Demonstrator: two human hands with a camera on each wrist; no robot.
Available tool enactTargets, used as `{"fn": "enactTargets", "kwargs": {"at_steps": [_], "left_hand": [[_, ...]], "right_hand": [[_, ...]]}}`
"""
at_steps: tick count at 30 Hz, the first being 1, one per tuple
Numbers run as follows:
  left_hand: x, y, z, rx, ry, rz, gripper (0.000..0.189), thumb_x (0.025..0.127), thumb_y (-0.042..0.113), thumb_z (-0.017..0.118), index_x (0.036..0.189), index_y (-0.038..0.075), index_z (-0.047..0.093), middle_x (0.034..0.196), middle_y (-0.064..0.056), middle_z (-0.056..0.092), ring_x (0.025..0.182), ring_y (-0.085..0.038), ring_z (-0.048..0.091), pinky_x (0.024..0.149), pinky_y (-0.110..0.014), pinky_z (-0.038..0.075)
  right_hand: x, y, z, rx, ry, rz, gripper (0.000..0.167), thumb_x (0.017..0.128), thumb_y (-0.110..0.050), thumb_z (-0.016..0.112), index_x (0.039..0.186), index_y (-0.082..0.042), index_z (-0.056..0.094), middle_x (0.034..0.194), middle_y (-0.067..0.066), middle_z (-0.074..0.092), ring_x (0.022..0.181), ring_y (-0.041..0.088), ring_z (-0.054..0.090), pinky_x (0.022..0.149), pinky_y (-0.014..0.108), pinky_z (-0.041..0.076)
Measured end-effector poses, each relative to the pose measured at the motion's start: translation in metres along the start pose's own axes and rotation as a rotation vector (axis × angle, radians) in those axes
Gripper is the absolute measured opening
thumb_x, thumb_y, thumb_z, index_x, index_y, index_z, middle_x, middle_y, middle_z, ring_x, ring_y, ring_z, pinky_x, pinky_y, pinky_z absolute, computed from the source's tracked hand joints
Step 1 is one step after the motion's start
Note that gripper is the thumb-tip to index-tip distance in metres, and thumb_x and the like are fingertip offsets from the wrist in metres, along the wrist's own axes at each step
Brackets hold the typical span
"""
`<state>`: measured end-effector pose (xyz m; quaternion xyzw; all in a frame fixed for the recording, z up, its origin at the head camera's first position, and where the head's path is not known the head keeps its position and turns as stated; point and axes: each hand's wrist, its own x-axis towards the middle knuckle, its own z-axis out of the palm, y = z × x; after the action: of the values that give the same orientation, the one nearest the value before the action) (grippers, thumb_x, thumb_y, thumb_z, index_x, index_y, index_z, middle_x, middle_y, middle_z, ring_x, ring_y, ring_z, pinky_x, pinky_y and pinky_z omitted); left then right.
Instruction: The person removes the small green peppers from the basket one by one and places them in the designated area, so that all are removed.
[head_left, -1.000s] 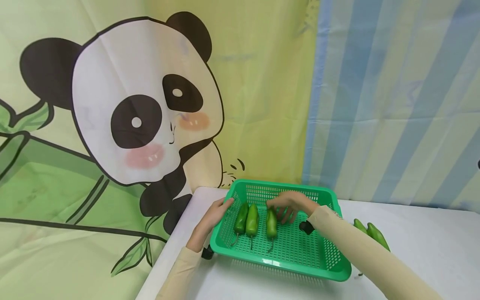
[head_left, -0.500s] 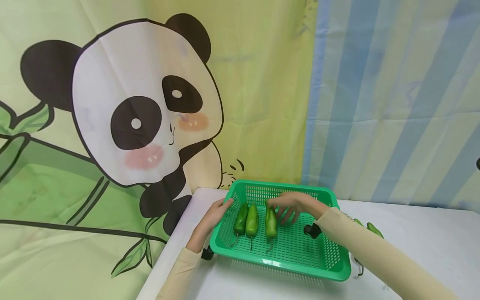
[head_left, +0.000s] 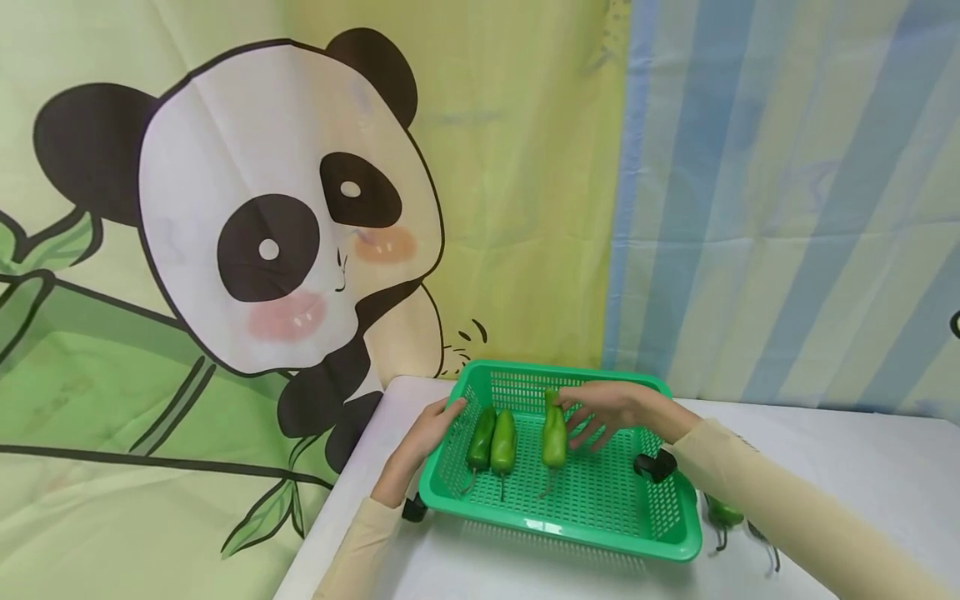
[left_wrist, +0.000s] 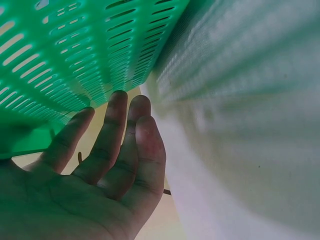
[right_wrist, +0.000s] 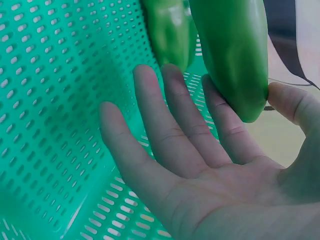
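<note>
My right hand [head_left: 609,407] pinches the upper tip of a green pepper [head_left: 554,440] inside the green plastic basket [head_left: 570,530]. In the right wrist view thumb and index finger meet at the pepper's [right_wrist: 232,55] pointed end, while the other fingers spread out straight. The pepper stands tilted, stem end down toward the basket floor. Two more green peppers, one darker [head_left: 481,439] and one lighter [head_left: 504,443], lie side by side at the basket's left. My left hand [head_left: 427,429] holds the left rim, thumb on top; its fingers [left_wrist: 116,125] extend along the outer wall.
The basket stands on a white table [head_left: 840,475]. To its right, partly under my right forearm, lie peppers [head_left: 724,512] with dark stems. Behind the table hang a panda-print curtain [head_left: 525,250] and a blue striped one [head_left: 712,208].
My right hand has shifted right with the pinched pepper, widening its gap from the other two. The right forearm now covers more of the peppers on the table. The left hand has stayed put.
</note>
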<state>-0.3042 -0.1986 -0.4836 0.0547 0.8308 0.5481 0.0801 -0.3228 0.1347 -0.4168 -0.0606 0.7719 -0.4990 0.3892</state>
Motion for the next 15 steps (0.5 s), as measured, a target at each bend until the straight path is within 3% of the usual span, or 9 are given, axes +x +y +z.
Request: {"fn": "enactTargets", "kwargs": {"at_steps": [9, 15], "left_hand": [[-0.001, 0.001, -0.001, 0.003, 0.005, -0.004, 0.060, 0.104, 0.052, 0.046, 0.145, 0.009, 0.053, 0.118, -0.015, 0.069, 0.098, -0.024, 0.070, 0.082, -0.039, 0.058], [0.000, -0.001, -0.001, 0.022, 0.004, -0.001, 0.059, 0.105, 0.053, 0.044, 0.149, 0.014, 0.050, 0.130, -0.013, 0.066, 0.110, -0.025, 0.067, 0.094, -0.043, 0.055]], "right_hand": [[-0.021, 0.005, -0.016, 0.074, -0.025, -0.045, 0.067, 0.102, -0.042, 0.047, 0.153, -0.001, 0.030, 0.137, 0.027, 0.056, 0.114, 0.040, 0.066, 0.099, 0.061, 0.050], [-0.032, 0.010, -0.026, 0.118, -0.025, -0.055, 0.072, 0.102, -0.041, 0.048, 0.156, -0.001, 0.021, 0.149, 0.031, 0.042, 0.117, 0.039, 0.063, 0.097, 0.057, 0.052]]}}
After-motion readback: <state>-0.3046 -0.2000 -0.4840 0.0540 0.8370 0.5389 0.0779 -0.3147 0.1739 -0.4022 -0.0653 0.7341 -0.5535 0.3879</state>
